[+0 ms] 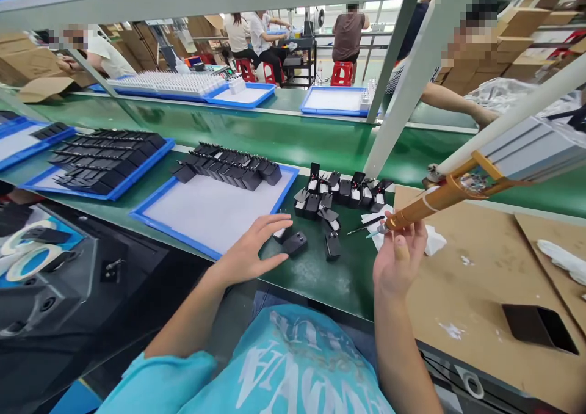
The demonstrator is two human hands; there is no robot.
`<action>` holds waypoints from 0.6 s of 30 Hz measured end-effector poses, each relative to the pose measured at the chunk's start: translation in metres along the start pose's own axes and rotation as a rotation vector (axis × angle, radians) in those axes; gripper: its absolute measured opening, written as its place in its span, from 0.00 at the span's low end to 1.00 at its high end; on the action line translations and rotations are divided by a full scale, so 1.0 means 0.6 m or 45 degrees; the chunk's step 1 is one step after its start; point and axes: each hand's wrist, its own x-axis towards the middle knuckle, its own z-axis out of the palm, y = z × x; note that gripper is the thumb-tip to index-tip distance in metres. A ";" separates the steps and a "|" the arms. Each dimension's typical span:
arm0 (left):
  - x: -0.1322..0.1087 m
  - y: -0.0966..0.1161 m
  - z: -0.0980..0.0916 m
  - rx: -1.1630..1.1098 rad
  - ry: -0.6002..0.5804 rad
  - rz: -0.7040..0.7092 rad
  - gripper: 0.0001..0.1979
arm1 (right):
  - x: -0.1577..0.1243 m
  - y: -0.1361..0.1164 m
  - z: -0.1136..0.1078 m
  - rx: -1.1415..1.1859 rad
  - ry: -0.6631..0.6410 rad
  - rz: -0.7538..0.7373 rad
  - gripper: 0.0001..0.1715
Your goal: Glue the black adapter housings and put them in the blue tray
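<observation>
My left hand (253, 248) hovers open, fingers stretched, just left of a small black plastic part (294, 242) lying on the green bench. More loose black parts (331, 245) lie beside it, and a cluster of them (343, 191) stands further back. My right hand (397, 258) is closed around the tip of a gold-coloured hanging tool (439, 197), palm toward me. Black tweezers (365, 225) lie on the bench just left of that hand, on a white paper scrap.
A blue tray (158, 220) with a white liner and a row of black parts sits left of centre; another blue tray (105, 194) of black parts lies further left. Cardboard sheet (480, 292) covers the bench at right. A white frame post (403, 96) rises ahead. Other people work beyond.
</observation>
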 end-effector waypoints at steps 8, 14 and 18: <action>-0.024 0.016 0.129 0.119 0.342 -0.138 0.24 | -0.001 -0.003 0.004 -0.014 0.017 -0.020 0.29; -0.005 0.006 0.138 0.225 0.247 -0.289 0.25 | -0.002 -0.006 0.006 -0.024 0.032 -0.015 0.29; -0.020 0.012 0.120 -0.014 0.299 -0.249 0.22 | -0.003 -0.007 0.005 -0.039 0.068 -0.009 0.30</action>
